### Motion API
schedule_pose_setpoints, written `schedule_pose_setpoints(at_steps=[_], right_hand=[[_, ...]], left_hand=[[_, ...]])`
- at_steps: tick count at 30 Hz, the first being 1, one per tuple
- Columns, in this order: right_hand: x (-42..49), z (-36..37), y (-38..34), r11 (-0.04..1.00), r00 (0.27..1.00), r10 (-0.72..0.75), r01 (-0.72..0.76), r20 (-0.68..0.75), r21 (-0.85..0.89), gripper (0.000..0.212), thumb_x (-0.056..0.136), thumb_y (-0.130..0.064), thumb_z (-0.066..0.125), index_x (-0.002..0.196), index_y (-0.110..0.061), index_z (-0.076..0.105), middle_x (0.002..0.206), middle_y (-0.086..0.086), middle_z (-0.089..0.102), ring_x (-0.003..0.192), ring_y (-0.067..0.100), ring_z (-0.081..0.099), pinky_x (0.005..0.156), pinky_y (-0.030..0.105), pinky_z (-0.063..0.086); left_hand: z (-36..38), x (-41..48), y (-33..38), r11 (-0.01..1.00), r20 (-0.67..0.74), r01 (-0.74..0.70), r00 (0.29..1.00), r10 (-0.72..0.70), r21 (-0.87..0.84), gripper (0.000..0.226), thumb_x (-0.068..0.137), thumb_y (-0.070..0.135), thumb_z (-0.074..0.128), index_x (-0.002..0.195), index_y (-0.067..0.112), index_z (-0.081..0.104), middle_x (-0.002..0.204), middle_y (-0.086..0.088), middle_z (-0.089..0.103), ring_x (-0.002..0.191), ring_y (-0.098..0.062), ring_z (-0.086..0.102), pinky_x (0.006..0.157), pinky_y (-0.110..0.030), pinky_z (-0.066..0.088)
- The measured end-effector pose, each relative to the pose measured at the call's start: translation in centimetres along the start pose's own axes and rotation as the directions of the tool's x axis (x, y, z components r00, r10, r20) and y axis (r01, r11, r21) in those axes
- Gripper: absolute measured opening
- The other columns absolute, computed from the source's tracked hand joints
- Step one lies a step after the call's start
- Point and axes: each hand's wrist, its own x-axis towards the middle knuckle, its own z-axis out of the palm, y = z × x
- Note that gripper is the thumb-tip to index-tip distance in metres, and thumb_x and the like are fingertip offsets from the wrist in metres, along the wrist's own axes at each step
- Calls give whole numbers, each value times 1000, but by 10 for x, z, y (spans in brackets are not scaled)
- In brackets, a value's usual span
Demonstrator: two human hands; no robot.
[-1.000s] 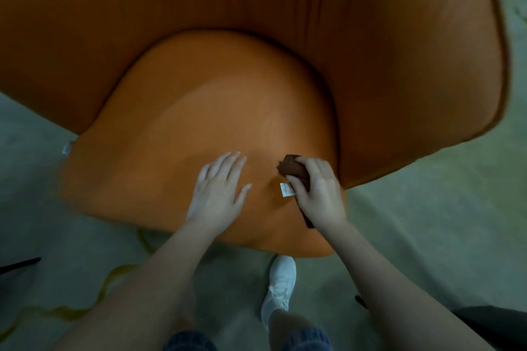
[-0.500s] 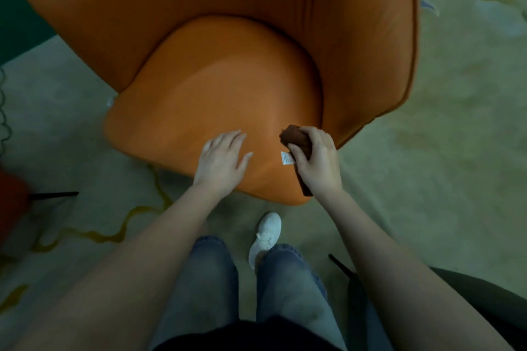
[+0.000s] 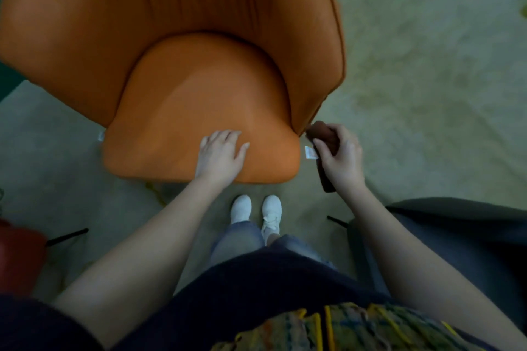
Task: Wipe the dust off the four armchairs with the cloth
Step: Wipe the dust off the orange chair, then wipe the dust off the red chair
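Head view: left fingers [image 3: 225, 137] flat on one orange armchair [image 3: 199, 105], right fingers [image 3: 342, 135] gripping one cloth [image 3: 321, 131].

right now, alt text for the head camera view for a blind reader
Seen from above, a person's right hand grips a bunched brown cloth just past the front right corner of an orange armchair, while the left hand rests flat on its seat. White shoes stand on pale patterned carpet.

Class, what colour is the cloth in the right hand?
The cloth is dark brown, with a white tag; head view shows it.
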Motion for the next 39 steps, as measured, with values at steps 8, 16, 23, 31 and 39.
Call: schedule_pose_setpoints(at_steps=[8,16,23,31,39], right_hand=[[-32,-40,-6,987,975,147,-132,-169,93,23,88,-16,67,111,-11,63,106,7,68,103,27,61,90,40,48],[-35,-74,24,968,946,229,-196,-228,159,22,89,-16,68,110,-9,64,105,8,68,103,26,61,89,34,45],[-12,-128,86,951,941,256,-203,-221,234,23,90,-18,68,111,-11,63,107,7,67,104,26,61,92,37,46],[6,-216,172,945,928,279,-220,-247,241,22,89,-17,68,110,-11,63,105,7,66,105,27,59,91,37,45],[23,-265,224,914,887,359,-270,-290,303,25,90,-21,66,112,-12,62,108,8,67,108,30,59,95,49,47]], left_hand=[[-26,-10,20,994,99,-103,990,97,48,45,105,39,38,139,14,50,141,-5,53,130,-27,44,105,-37,27],[-21,-4,74,979,162,-181,973,164,95,51,104,45,35,146,17,41,151,1,43,137,-22,37,109,-35,25],[0,17,157,972,143,-185,976,164,143,50,103,44,38,146,18,42,149,0,45,137,-21,38,110,-35,23],[28,42,280,973,99,-213,974,204,91,47,101,38,49,140,13,50,144,-6,51,134,-26,44,107,-36,27],[28,69,358,961,48,-259,966,255,101,48,100,36,51,141,11,49,149,-8,46,136,-28,41,110,-36,26]])
